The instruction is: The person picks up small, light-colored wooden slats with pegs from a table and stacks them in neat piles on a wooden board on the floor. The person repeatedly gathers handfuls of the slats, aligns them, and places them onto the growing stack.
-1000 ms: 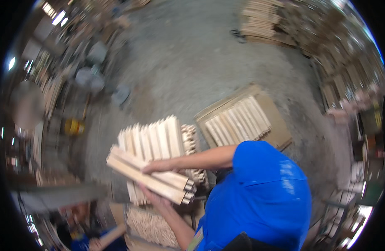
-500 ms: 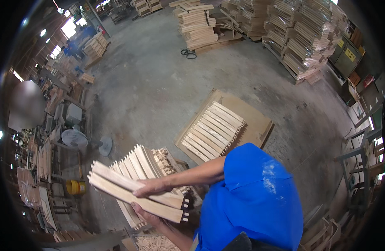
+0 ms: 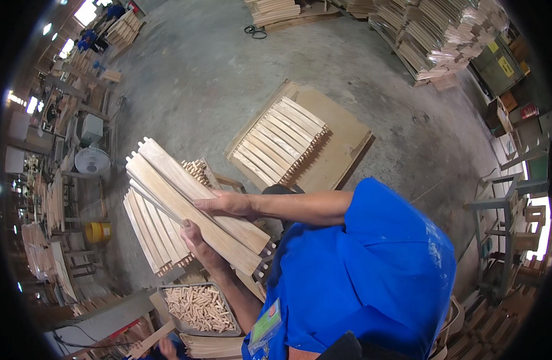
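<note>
The right hand [image 3: 228,204] and left hand [image 3: 198,240] clamp a bundle of wooden slats [image 3: 192,204], stiff, light, likely to slide apart unless gripped mid-length.

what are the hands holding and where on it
Both hands hold a bundle of flat wooden slats near its middle: the right hand lies on top, and the left hand grips from below. The dowelled ends are free.
</note>
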Demonstrator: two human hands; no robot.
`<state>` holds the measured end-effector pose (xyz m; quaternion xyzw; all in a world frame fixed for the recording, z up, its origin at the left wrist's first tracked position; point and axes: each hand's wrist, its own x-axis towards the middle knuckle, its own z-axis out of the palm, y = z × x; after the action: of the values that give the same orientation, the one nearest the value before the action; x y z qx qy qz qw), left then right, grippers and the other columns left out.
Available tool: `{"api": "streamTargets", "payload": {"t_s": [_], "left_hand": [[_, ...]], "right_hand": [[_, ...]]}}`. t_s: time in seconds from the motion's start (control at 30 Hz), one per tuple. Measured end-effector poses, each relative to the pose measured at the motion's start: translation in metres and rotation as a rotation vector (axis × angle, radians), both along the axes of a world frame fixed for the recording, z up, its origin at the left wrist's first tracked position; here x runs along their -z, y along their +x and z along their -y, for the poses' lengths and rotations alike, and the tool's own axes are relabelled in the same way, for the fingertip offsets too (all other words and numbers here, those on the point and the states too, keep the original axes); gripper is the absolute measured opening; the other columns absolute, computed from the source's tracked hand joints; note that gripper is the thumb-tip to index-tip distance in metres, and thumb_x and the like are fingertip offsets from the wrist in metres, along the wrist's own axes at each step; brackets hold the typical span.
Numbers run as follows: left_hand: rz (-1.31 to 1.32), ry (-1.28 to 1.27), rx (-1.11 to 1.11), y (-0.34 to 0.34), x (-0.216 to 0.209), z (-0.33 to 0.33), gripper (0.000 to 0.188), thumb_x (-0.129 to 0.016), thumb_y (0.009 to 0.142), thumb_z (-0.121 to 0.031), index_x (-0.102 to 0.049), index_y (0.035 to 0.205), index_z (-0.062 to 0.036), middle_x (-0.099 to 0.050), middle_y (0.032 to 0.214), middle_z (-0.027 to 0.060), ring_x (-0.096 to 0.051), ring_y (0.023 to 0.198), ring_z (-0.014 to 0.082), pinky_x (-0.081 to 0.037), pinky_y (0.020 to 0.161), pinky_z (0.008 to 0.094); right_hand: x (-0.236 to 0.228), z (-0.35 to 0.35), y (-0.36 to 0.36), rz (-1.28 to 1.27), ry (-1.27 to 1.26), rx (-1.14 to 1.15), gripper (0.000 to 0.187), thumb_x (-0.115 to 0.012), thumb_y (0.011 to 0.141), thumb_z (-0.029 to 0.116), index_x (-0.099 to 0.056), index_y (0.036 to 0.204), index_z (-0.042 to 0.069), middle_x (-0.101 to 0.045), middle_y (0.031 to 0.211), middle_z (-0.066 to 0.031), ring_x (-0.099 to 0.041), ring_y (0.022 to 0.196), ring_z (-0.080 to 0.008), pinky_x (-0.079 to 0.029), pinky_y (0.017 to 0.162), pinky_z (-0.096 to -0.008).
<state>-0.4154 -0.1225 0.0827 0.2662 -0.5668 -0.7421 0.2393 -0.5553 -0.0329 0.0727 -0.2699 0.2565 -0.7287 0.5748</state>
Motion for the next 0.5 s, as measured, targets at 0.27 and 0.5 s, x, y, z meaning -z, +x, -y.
{"api": "streamTargets", "payload": {"t_s": [0.27, 0.5], "left_hand": [[0.076, -0.049, 0.044, -0.052, -0.001, -0.085, 0.075, -0.052, 0.107, -0.056, -0.047, 0.15, 0.005, -0.06, 0.135, 0.0223, -0.065, 0.12, 0.0309, -0.054, 0.103, 0.0414], [0.083, -0.13, 0.165, -0.167, 0.037, -0.24, 0.069, -0.059, 0.104, -0.057, -0.047, 0.138, 0.0019, -0.058, 0.121, 0.0171, -0.062, 0.109, 0.0243, -0.054, 0.093, 0.0383]], "right_hand": [[0.01, -0.095, -0.039, 0.034, 0.099, 0.155, 0.079, -0.063, 0.105, 0.052, -0.039, 0.16, 0.002, -0.057, 0.148, -0.0156, -0.059, 0.133, -0.023, -0.05, 0.111, -0.037], [0.041, -0.28, -0.131, 0.022, 0.207, 0.368, 0.076, -0.065, 0.105, 0.048, -0.04, 0.16, 0.003, -0.059, 0.147, -0.0138, -0.062, 0.129, -0.02, -0.052, 0.108, -0.0352]]}}
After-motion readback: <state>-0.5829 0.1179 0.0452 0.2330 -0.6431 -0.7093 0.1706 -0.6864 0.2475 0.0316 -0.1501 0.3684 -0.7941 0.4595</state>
